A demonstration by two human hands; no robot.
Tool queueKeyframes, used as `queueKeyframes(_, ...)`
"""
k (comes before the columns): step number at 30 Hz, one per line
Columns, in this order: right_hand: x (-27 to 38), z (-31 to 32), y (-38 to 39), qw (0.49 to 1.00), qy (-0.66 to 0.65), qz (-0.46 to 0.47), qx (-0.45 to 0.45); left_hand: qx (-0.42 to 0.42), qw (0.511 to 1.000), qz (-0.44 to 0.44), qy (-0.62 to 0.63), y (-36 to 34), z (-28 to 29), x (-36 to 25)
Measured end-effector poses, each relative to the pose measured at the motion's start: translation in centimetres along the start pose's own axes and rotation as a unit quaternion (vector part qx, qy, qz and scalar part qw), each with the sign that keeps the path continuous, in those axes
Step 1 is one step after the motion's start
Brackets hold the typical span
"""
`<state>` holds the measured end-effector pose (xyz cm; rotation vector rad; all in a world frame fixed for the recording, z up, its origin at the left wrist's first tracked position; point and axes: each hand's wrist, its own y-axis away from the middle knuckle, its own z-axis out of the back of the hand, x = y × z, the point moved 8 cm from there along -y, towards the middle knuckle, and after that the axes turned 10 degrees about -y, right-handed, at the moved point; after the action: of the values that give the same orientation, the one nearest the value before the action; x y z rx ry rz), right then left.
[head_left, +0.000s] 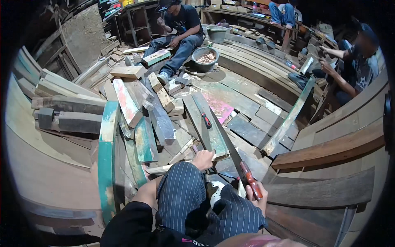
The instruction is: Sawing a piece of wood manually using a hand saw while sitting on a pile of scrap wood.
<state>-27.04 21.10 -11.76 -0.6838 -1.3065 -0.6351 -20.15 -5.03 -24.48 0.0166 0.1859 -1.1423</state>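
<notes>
While the right hand (256,193) at lower centre-right is wrapped tight around the red handle of a handsaw (230,150), the blade runs up and left across the frame's middle, over the grey-green plank (205,123) lying there. The left hand (203,159) at centre presses down on the near end of that plank, fingers curled over its edge, pinning it rather than pinching it. The person's striped knees sit just below, at bottom centre.

My read: sawing step, plank being steadied for the cut. Next stroke needs the left hand to hold the plank firm and stay off the blade line; the blade passes just beside those fingers.

A second red-handled saw (204,117) lies on the same plank, upper centre of it. Loose painted boards (127,103) pile at centre-left. Top of frame: a seated person beside a metal basin (204,57); another person sits at upper right.
</notes>
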Motion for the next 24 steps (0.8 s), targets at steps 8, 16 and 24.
queueKeyframes(8,-0.2,0.9,0.7,0.999,0.011,-0.045,0.007,0.033,0.999,-0.013,0.008,0.5,-0.2,-0.6)
queueKeyframes(16,-0.3,0.6,0.8,0.998,0.001,-0.039,0.043,0.071,0.996,0.036,-0.025,1.0,0.1,0.1)
queueKeyframes(24,0.6,0.7,1.2,0.997,0.015,-0.059,0.039,0.064,0.998,0.023,-0.010,0.2,-0.4,-0.3)
